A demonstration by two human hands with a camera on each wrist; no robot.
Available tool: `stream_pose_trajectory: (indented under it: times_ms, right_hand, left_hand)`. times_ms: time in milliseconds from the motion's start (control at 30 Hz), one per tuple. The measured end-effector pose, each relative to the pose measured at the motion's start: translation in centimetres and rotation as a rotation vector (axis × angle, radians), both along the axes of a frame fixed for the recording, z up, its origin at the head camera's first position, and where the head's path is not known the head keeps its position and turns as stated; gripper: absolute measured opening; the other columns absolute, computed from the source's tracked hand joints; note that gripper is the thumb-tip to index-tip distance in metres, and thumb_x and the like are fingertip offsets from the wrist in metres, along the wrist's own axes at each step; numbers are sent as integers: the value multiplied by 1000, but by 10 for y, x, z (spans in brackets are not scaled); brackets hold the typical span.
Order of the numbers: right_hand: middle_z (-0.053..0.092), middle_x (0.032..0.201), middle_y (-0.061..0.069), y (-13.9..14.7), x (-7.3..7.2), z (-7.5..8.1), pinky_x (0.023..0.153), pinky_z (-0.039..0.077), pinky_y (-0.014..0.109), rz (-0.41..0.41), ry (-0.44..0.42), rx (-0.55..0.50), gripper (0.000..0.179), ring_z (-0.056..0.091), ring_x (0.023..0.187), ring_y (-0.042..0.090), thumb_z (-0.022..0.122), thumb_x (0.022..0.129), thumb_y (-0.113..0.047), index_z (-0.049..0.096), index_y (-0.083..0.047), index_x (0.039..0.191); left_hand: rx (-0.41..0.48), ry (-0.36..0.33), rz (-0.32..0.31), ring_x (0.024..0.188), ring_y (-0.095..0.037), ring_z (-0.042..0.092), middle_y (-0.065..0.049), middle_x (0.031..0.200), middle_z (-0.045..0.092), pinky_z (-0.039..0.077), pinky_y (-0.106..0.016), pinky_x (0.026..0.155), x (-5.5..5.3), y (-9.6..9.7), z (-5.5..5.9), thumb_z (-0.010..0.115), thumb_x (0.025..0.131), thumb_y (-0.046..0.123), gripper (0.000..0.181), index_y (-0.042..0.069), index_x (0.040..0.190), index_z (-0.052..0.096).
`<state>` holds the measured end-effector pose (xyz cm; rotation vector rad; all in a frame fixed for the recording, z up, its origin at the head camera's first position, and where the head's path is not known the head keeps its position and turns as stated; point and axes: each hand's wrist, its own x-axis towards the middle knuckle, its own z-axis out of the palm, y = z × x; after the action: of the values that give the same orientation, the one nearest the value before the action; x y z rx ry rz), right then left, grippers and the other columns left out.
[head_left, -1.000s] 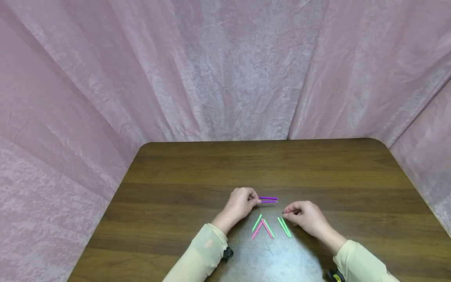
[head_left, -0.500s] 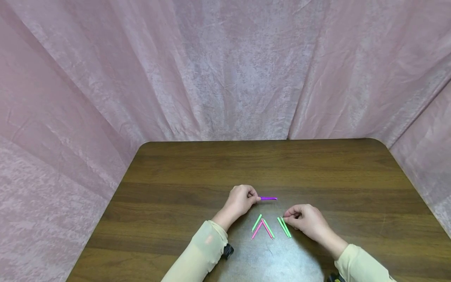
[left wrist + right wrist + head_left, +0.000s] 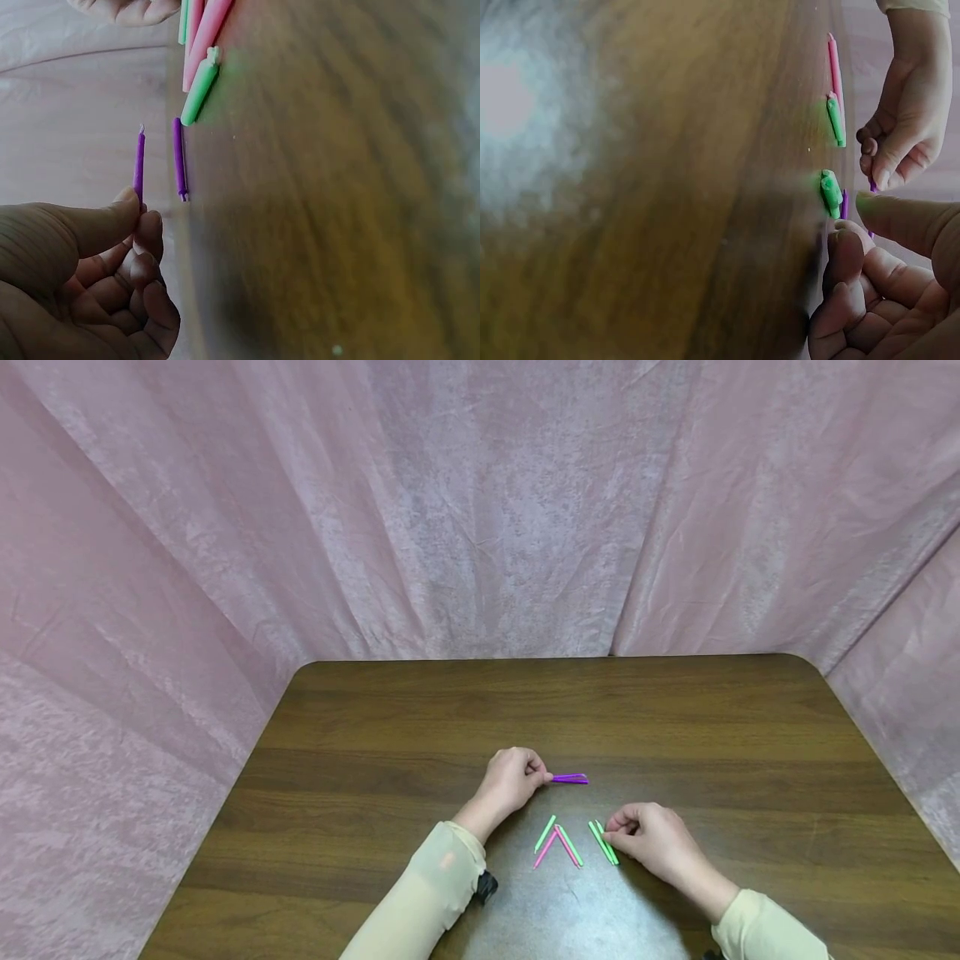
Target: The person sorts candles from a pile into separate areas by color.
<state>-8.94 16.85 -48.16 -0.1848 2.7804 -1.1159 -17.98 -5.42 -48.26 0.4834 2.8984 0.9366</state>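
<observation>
In the head view my left hand (image 3: 510, 781) pinches a thin purple candle (image 3: 139, 165) by one end, between thumb and forefinger. The held candle is raised off the table, its wick end pointing away from the hand in the left wrist view. A second purple candle (image 3: 179, 157) lies on the wood just beside it. My right hand (image 3: 656, 839) hovers at the upper end of two green candles (image 3: 602, 843) lying side by side. Its fingers are loosely bent, thumb and forefinger slightly apart, with nothing seen between them; whether they touch a green candle I cannot tell.
Between the hands, two pink candles (image 3: 546, 849) lie in an upturned V. One green candle (image 3: 545, 833) lies to their left, another green candle (image 3: 571, 845) along their right side. A brown wooden table (image 3: 420, 710) carries everything; pink curtains (image 3: 480, 510) hang around it.
My left hand has moved slightly away from me, bringing its purple candle from in front of the other to over it. My right hand has come down a little towards me, beside the green pair.
</observation>
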Motion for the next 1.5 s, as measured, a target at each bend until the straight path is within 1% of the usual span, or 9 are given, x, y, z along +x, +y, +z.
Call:
stream_pose_trajectory:
  times_ms: [133,367,500,733,1100,1400,1500]
  right_hand:
    - [61,69,-11,-1,3,1,65,45,27,-6,-3,5,11,55,65,6,79,77,-17,67,-18,76]
    - [60,67,-13,-2,6,-1,65,45,28,-6,24,35,13,54,64,4,79,75,-15,66,-19,74]
    - [59,66,-14,-3,9,0,66,44,29,-7,37,52,15,53,63,3,80,75,-15,65,-19,73]
    - [57,65,-14,-4,14,2,64,43,28,-4,42,66,18,51,62,2,80,75,-16,63,-19,72]
    - [57,65,-14,-5,17,1,64,43,28,-14,65,74,20,51,62,1,82,73,-17,62,-19,72]
    - [56,64,-15,-7,19,0,64,43,28,-21,73,86,21,51,61,1,83,72,-17,62,-20,71]
    - [56,64,-14,-7,20,0,63,43,28,-22,69,91,21,50,61,1,83,72,-17,61,-20,71]
  left_hand:
    - [-12,-1,-7,64,-5,52,13,61,58,44,-25,68,-4,1,-1,76,85,23,14,16,73,71]
    - [-36,2,-14,68,-7,55,12,64,60,45,-27,72,-7,3,-1,76,85,24,18,18,70,70]
    - [-34,-4,-17,68,-8,55,12,64,60,45,-27,71,-8,4,-1,76,85,24,19,18,68,69]
    - [-57,-2,-5,71,-10,57,12,65,60,45,-28,73,-11,5,-2,76,84,25,17,18,70,70]
    - [-67,-24,0,72,-10,57,13,66,60,45,-27,74,-14,8,-2,76,85,26,18,19,69,69]
    - [-87,-9,-13,71,-10,58,11,67,62,45,-26,72,-15,11,-5,76,84,26,18,18,69,70]
    - [-90,-15,-12,71,-10,58,11,67,63,45,-26,71,-15,12,-6,77,84,26,18,18,69,70]
